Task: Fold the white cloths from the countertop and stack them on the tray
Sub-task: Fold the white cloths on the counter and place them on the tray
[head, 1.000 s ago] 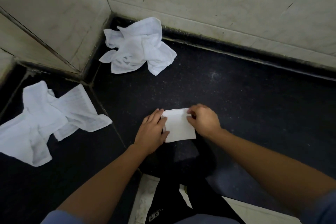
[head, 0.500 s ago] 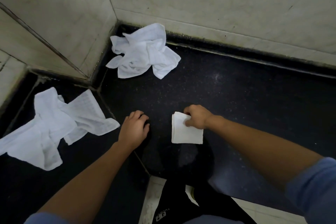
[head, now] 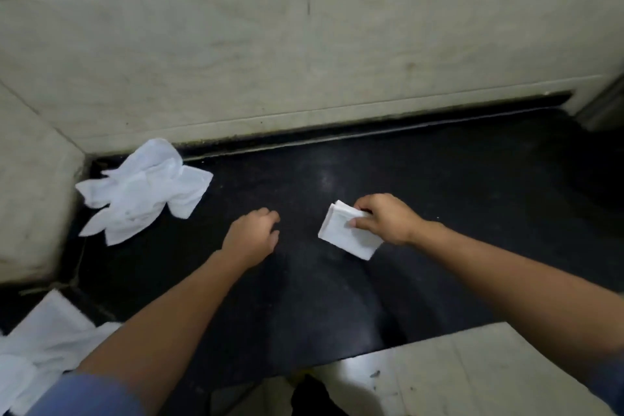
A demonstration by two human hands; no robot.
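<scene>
My right hand (head: 385, 218) pinches a folded cloth (head: 347, 233), thumb on top and fingers curled over its far edge, so the hand is closed on it. The cloth is a small, neat white rectangle, several layers thick (the stacked edges show at its upper left corner), and it sits tilted, one long side slanting down to the right. Whether its lower corner touches the countertop (head: 456, 186) or hangs just above it I cannot tell. My left hand (head: 251, 236) is off to the left of the cloth, apart from it, palm down with the fingers bent loosely inward and nothing in them; it seems to rest on or just over the dark surface. The countertop is black, faintly speckled, with a dull shine in the middle. Near the back left corner, where the pale stone wall (head: 304, 61) meets a side wall, lies a crumpled cloth (head: 141, 192), white, rumpled into ridges with loose corners flaring out in several directions. At the lower left, partly hidden by my left forearm and blue sleeve (head: 87, 395), is another heap of white cloth (head: 40, 348), unfolded and bunched, running out of the frame. A pale stone ledge (head: 472, 371) shows along the near edge at lower right, under my right forearm.
</scene>
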